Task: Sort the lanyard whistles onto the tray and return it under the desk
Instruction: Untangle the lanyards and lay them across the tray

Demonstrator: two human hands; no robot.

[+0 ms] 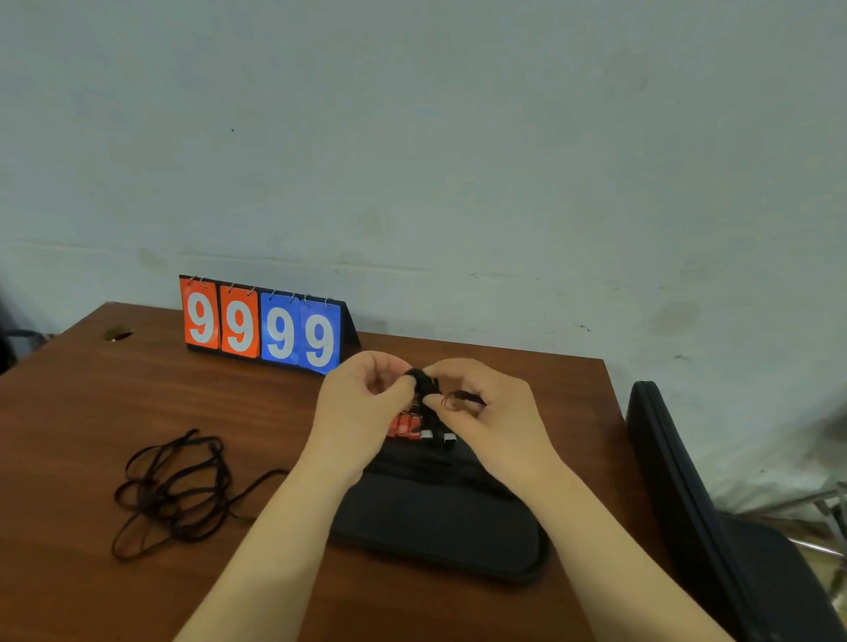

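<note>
Above the far end of a black tray (435, 519) on the wooden desk (77, 433), my left hand (362, 401) and my right hand (483, 410) both pinch a wound-up black lanyard bundle (422, 381). Red whistles (405, 424) and small black-and-white pieces (439, 437) hang just under my fingers, over the tray's far edge. A loose tangle of black lanyard cords (174, 492) lies on the desk to the left, and one strand runs toward my left forearm.
A flip scoreboard (264, 323) reading 9999 in orange and blue stands at the back of the desk against the wall. A black chair (712, 526) stands close to the desk's right edge. Metal legs (842, 511) show on the floor at right.
</note>
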